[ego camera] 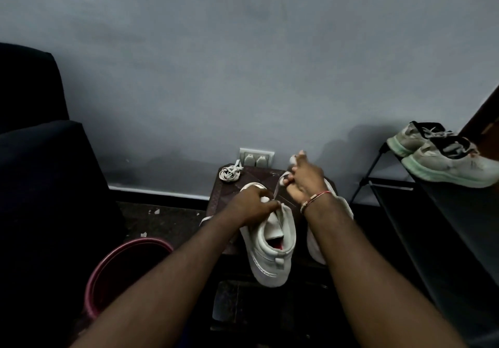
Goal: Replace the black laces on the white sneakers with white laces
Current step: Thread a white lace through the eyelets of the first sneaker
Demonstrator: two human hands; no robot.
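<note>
- The left hand [255, 206] is gripping the top of a white leather high-top sneaker [272, 250], fingers curling over its tongue; the sneaker is lying heel toward the person on a small dark brown table [228, 189]
- The right hand [306, 177], just beyond and right of the left, is pinching a flat white lace [276, 187] running down to that sneaker; the hands are working apart
- A second white sneaker [314, 247] is lying under the right forearm
- A coiled white lace [229, 173] is sitting beyond the left hand, near a white wall socket [256, 157]
- Worn white trainers with green soles [448, 158] are resting on a black rack [445, 212] well right of the right hand; a pink bucket [129, 261] is standing below the left forearm
</note>
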